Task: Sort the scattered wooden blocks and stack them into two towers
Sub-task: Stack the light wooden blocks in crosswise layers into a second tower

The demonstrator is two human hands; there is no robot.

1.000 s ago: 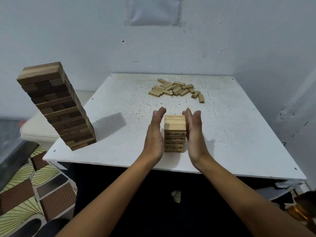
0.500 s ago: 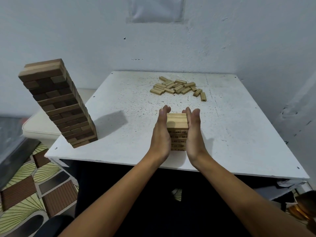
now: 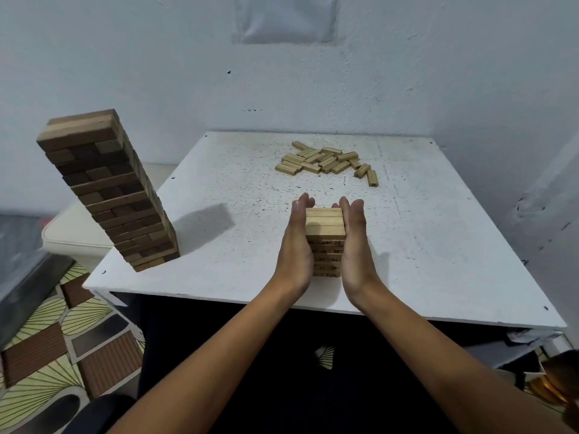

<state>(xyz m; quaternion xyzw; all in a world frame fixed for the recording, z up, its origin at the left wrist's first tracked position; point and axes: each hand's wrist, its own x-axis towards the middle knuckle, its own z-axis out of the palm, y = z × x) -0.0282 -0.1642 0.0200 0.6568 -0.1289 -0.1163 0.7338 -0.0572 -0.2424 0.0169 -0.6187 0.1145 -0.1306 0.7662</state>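
Dark tower sits at front-left corner of the table, base right by the left edge. Tall, and reads as leaning in this wide-angle view; can't tell how much is lens. Risk: any table bump or elbow swing on that side prob tips it off the edge.

Left hand flat, fingers straight, palm pressed on left face of the light tower. Right hand same on the right face, fingers straight, tips just past the top layer. Neither curls round anything; it's a two-palm squeeze, not a grab. Tower is between the palms, touching both, near front edge, about mid-width of table. Top layer looks squared.

Risks here: uneven pressure L vs R shears layers sideways; pulling palms off w/ drag skews upper rows; squeezing hard near the top only could pop a mid block fwd/back, since the front and back faces are unsupported.

Loose light blocks in a pile near back edge, right of centre, well apart from both towers. Reaching for them passes right over the short tower, so a sleeve/wrist clip is the likely knock-over.
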